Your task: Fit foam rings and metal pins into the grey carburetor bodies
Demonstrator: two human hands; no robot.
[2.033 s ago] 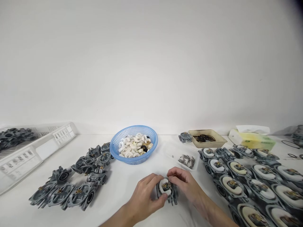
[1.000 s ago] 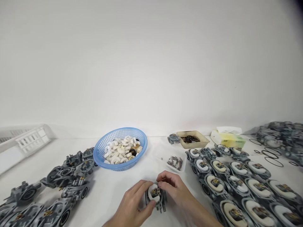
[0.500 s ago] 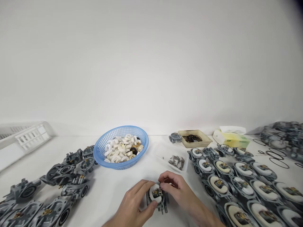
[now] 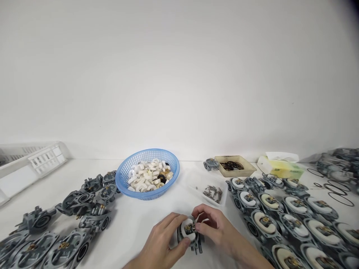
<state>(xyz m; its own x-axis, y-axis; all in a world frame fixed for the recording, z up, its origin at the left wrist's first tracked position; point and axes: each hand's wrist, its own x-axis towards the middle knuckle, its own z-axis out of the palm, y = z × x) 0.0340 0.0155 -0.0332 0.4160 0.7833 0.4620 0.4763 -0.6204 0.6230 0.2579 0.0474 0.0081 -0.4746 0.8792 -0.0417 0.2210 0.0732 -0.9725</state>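
Observation:
A grey metal carburetor lies on the table between my hands, its open bowl side facing up, with a white float and brass parts inside. My left hand grips it from the left, thumb at the front edge and fingers along the far side. At its right rim, the thumb and forefinger of my right hand are pinched together over the brass parts. Whatever lies between those fingertips is too small to make out. Just behind the right hand stands a clear plastic tray with small metal pins.
A blue basket of white floats stands left of centre. Carburetor bodies lie at left; rows of carburetors with floats fill the right. Behind are a beige tray of black rings, a tissue pack and loose rings.
The whole view has shifted, so everything appears slightly further right. Both hands stay at the carburetor in nearly the same pose, the right fingertips still at its right rim.

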